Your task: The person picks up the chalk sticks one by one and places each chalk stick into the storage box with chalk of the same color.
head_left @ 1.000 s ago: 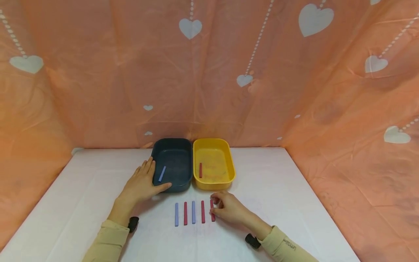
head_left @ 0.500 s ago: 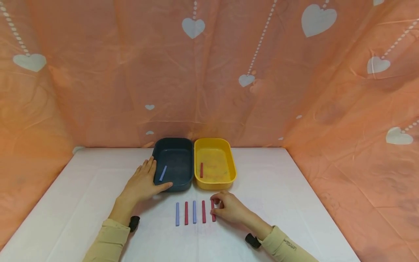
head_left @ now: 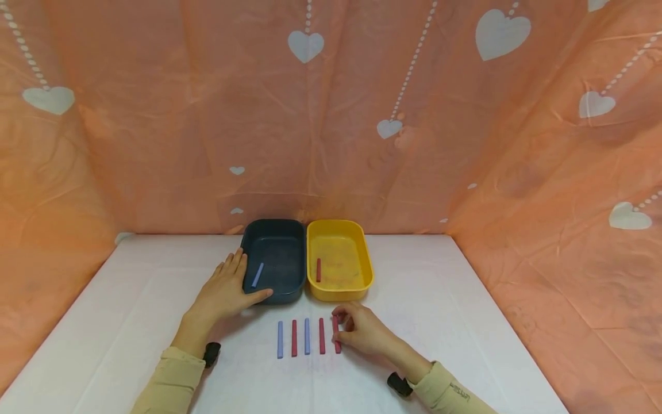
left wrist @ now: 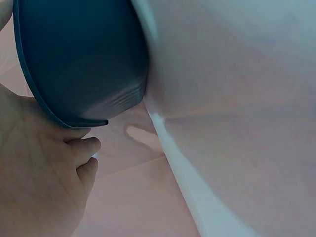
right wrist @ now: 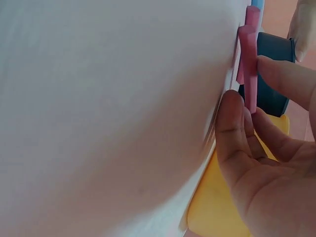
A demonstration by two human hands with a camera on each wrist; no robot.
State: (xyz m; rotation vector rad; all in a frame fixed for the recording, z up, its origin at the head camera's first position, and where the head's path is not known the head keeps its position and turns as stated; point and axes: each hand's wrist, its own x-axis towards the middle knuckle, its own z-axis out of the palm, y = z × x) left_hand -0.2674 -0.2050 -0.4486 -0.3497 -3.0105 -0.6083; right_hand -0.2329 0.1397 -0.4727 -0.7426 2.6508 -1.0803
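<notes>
My left hand (head_left: 223, 287) rests spread on the left side and near rim of the dark blue tray (head_left: 279, 298), where a blue chalk stick (head_left: 257, 275) lies. In the left wrist view the palm lies against the rim of this tray (left wrist: 84, 64). My right hand (head_left: 364, 329) pinches the rightmost red chalk stick (head_left: 338, 347) between thumb and fingertips. The right wrist view shows this stick (right wrist: 250, 69) slightly tilted. To its left lie a red stick (head_left: 322, 336), a blue stick (head_left: 307, 336), a red stick (head_left: 294, 338) and a blue stick (head_left: 280, 339), in a row.
A yellow tray (head_left: 368, 270) stands touching the dark one on its right, with a red chalk stick (head_left: 318, 270) in it. Both trays are near the back edge of the white table (head_left: 424, 299). An orange cloth (head_left: 341, 172) with white hearts hangs behind and at the sides.
The rightmost red chalk stick has tilted slightly in my right hand's fingers. My left hand stays on the dark tray.
</notes>
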